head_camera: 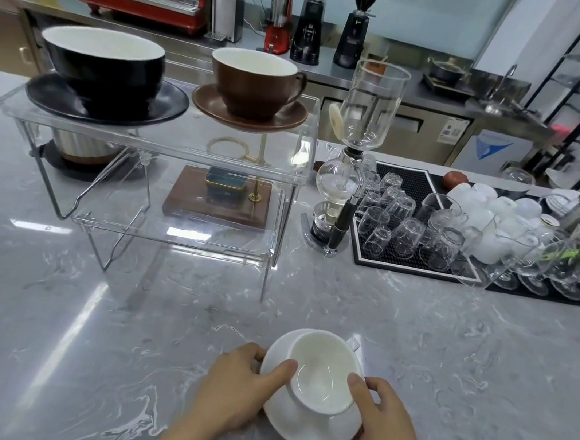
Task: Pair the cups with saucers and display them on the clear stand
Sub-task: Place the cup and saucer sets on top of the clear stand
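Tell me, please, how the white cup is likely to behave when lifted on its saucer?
The white cup sits loose on the white saucer, so it could slide or tip. Both look glazed, probably slippery and breakable. Both hands' grip probably steadies them.

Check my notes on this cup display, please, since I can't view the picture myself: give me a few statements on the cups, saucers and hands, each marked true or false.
1. The black cup sits on a black saucer on the top shelf of the clear stand. True.
2. The brown cup stands on the counter beside the stand. False: it sits on its brown saucer on the top shelf.
3. Both the left hand and the right hand hold the white saucer. True.
4. The white cup is already on the lower shelf. False: it is on the white saucer, over the counter.
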`<state>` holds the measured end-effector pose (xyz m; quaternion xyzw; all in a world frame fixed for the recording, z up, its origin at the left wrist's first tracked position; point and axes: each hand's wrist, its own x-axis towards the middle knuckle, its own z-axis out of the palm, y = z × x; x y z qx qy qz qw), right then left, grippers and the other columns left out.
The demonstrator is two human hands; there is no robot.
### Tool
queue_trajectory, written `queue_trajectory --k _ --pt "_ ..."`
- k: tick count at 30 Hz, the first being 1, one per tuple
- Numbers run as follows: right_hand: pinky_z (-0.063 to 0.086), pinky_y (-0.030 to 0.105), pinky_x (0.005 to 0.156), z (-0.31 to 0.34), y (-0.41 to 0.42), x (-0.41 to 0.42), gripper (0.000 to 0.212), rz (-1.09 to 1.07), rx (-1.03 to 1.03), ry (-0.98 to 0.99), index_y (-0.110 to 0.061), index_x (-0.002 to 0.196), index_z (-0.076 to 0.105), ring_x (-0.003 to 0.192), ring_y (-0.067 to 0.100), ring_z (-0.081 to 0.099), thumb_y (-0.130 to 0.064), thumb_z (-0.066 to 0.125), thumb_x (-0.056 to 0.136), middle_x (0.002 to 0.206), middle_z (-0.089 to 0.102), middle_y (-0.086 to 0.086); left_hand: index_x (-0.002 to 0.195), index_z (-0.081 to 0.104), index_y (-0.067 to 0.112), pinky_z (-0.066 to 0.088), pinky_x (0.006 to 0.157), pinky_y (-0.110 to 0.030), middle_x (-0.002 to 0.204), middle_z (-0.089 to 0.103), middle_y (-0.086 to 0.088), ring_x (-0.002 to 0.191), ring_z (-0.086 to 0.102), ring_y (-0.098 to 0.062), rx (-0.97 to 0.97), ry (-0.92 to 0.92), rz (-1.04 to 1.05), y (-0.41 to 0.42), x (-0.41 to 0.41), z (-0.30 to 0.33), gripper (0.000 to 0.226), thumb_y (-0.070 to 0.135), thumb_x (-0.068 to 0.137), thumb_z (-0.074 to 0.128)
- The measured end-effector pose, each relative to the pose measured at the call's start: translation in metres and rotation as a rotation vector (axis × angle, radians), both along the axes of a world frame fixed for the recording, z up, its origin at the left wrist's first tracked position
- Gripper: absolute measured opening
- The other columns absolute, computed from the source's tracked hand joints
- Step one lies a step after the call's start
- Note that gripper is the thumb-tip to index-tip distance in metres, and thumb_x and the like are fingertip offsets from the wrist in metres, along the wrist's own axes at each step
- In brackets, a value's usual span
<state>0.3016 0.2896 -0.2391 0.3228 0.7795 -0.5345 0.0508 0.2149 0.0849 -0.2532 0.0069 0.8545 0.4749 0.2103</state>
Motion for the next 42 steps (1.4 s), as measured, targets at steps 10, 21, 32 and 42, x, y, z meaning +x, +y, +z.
queue_trajectory --k 10,21,32,42 --pt "0.038 0.023 0.034 -0.002 0.002 -0.006 0.032 0.007 -0.053 -0.029 -0.018 0.093 0.057 0.036 0.028 0.056 -0.048 0.064 0.086 0.063 0.062 0.014 0.087 0.057 0.016 0.044 0.038 -0.023 0.058 0.072 -0.002 0.045 0.066 -0.022 0.177 -0.317 -0.036 -0.002 -0.015 -0.003 0.056 0.058 0.057 0.078" --pt "0.037 0.022 0.034 0.009 -0.012 -0.018 0.024 0.084 -0.017 0.034 -0.022 0.096 0.053 0.035 0.024 0.053 -0.042 0.064 0.088 0.044 0.061 0.003 0.079 0.051 0.013 0.034 0.036 -0.019 0.047 0.06 0.002 0.036 0.051 -0.018 0.29 -0.248 0.067 -0.021 -0.015 0.011 0.057 0.051 0.047 0.079" --pt "0.035 0.022 0.034 0.038 -0.045 -0.047 0.026 0.194 -0.111 0.178 -0.026 0.096 0.054 0.037 0.024 0.051 -0.043 0.067 0.082 0.055 0.063 0.006 0.08 0.051 0.01 0.034 0.037 -0.023 0.047 0.06 0.004 0.04 0.048 -0.017 0.36 -0.104 0.166 -0.063 -0.022 0.042 0.059 0.05 0.045 0.078" --pt "0.033 0.021 0.033 0.061 -0.083 -0.079 0.044 0.301 -0.155 0.237 -0.025 0.101 0.052 0.038 0.023 0.05 -0.052 0.066 0.069 0.062 0.064 0.008 0.079 0.051 0.011 0.034 0.037 -0.02 0.047 0.061 0.004 0.038 0.046 -0.01 0.373 -0.015 0.269 -0.105 -0.026 0.072 0.058 0.051 0.045 0.076"
